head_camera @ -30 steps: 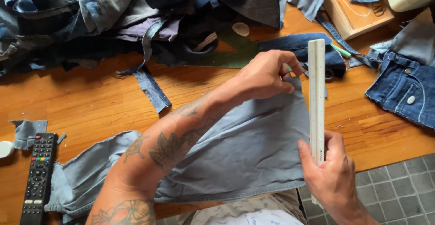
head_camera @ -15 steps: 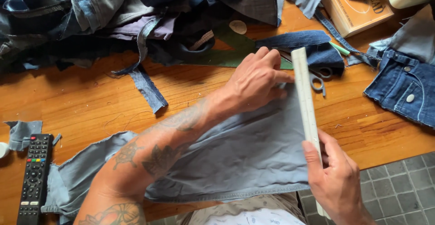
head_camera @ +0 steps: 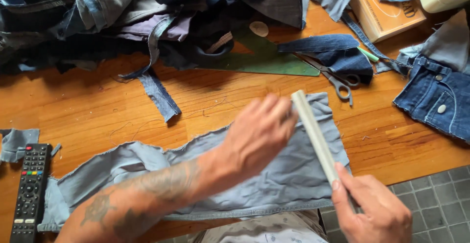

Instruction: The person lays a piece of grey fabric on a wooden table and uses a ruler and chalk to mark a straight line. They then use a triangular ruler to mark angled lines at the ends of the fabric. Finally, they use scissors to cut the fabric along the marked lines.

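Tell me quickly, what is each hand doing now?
Left hand: blurred, on the top end of the pale ruler.
Right hand: closed on the ruler's lower end, over the light blue cloth.

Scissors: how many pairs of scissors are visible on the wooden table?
1. The scissors lie on the wooden table, just beyond the light blue cloth, beside dark denim scraps. More could be hidden under the fabric pile.

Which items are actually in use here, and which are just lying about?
In use: left hand and right hand holding the pale ruler over the light blue denim piece.

Lying about: scissors, remote control, dark fabric pile, wooden box, denim strip.
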